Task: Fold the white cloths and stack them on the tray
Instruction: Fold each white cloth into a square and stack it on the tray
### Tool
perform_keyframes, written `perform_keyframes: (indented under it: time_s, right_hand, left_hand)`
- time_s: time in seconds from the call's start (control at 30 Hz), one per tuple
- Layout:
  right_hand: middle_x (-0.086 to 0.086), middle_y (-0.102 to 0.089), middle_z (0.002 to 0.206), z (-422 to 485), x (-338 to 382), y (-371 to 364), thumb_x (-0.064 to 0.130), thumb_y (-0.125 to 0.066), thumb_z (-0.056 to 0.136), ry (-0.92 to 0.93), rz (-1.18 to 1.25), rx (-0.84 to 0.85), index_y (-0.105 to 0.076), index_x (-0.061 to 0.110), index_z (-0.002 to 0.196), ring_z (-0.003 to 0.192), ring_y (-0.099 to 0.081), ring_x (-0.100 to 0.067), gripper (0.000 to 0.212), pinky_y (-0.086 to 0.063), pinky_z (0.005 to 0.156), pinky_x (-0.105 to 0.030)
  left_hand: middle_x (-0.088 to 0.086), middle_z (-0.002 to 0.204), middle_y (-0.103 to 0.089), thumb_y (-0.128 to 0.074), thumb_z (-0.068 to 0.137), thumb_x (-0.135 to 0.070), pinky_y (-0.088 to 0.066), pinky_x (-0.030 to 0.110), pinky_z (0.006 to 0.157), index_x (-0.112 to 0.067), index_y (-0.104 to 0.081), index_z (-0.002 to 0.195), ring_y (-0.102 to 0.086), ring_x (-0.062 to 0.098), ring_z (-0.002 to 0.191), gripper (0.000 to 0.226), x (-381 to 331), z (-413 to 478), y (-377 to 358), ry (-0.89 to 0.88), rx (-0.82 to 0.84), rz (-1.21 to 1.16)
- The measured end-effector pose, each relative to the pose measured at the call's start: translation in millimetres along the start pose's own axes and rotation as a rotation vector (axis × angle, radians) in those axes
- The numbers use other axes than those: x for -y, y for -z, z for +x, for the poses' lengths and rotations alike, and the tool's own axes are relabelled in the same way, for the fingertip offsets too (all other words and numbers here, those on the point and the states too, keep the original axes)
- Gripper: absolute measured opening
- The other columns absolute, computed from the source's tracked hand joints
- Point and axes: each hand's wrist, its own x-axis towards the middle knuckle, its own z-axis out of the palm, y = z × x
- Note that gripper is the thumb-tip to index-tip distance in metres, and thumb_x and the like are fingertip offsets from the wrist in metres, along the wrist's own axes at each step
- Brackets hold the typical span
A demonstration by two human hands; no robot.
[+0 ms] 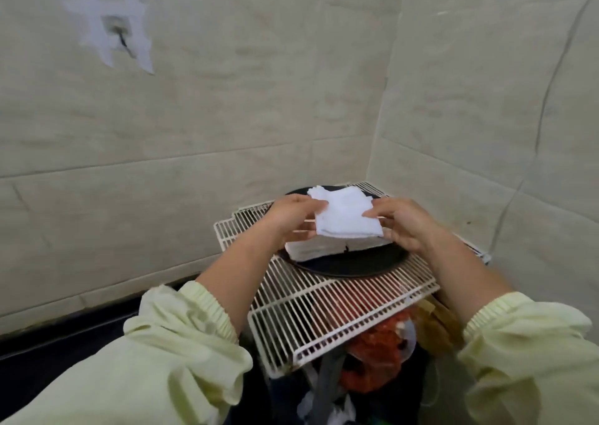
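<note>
White cloth (348, 222), long axis crosswise, left hand (290, 218), right hand (406, 227) pinching ends

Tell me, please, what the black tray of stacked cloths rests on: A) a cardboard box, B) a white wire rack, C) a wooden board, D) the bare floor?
B: the black tray under the stack of cloths sits on a white wire rack, its bars visible around the rim.

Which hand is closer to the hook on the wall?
Left. The left hand grips the cloth at the edge on the hook side, far below it; the right hand grips the opposite edge, farther off.
</note>
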Motion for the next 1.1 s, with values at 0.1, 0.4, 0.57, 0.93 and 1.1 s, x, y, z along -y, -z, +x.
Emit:
perform_keyframes:
  time_s: [0.1,0.4,0.57,0.93,1.1]
  right_hand:
    - [-0.002,-0.066,0.075,28.6,8.8,25.2,-0.009,-0.061,0.079,-0.005,-0.031,0.010,-0.064,0.012,0.080,0.067,-0.063,-0.013,0.021,-0.054,0.061,-0.024]
    - [-0.006,-0.063,0.078,104.1,10.8,72.5,-0.006,-0.061,0.079,-0.017,-0.071,-0.034,-0.065,0.007,0.084,0.074,-0.062,-0.021,0.014,-0.052,0.071,-0.034]
    - [-0.011,-0.065,0.083,125.1,-1.0,81.9,-0.006,-0.061,0.079,-0.037,-0.146,-0.039,-0.065,0.003,0.093,0.071,-0.063,-0.022,0.017,-0.054,0.065,-0.030]
    - [-0.009,-0.035,0.056,137.0,-18.6,74.6,-0.002,-0.058,0.060,-0.055,-0.456,-0.120,-0.041,0.011,0.056,0.053,-0.030,-0.020,0.022,-0.023,0.050,-0.030]
    - [-0.011,-0.047,0.070,137.7,-22.4,72.0,0.001,-0.064,0.070,0.070,-0.551,-0.141,-0.056,0.007,0.069,0.068,-0.045,-0.022,0.010,-0.036,0.062,-0.031]
  left_hand:
    - [0.002,0.082,-0.062,-0.072,0.084,-0.014,-0.053,0.021,0.053,-0.015,-0.054,0.098,-0.058,0.015,0.062,0.022,-7.9,30.1,-23.6,-0.023,-0.063,0.022]
    - [0.008,0.078,-0.061,-0.073,0.082,-0.007,-0.054,0.023,0.051,-0.011,-0.054,0.086,-0.058,0.018,0.052,0.020,-7.4,96.5,-68.7,-0.054,-0.188,0.122]
    - [0.012,0.071,-0.062,-0.074,0.080,-0.004,-0.059,0.032,0.058,-0.010,-0.049,0.076,-0.064,0.026,0.054,0.026,3.3,113.5,-75.9,-0.055,-0.247,0.300]
    - [0.010,0.084,-0.070,-0.078,0.073,-0.012,-0.058,0.041,0.076,-0.016,-0.049,0.073,-0.070,0.031,0.079,0.029,15.8,119.4,-80.1,-0.092,-0.344,0.637]
    - [0.010,0.092,-0.071,-0.076,0.074,-0.014,-0.057,0.039,0.080,-0.015,-0.054,0.078,-0.069,0.030,0.083,0.023,13.9,115.4,-78.4,-0.115,-0.356,0.670]
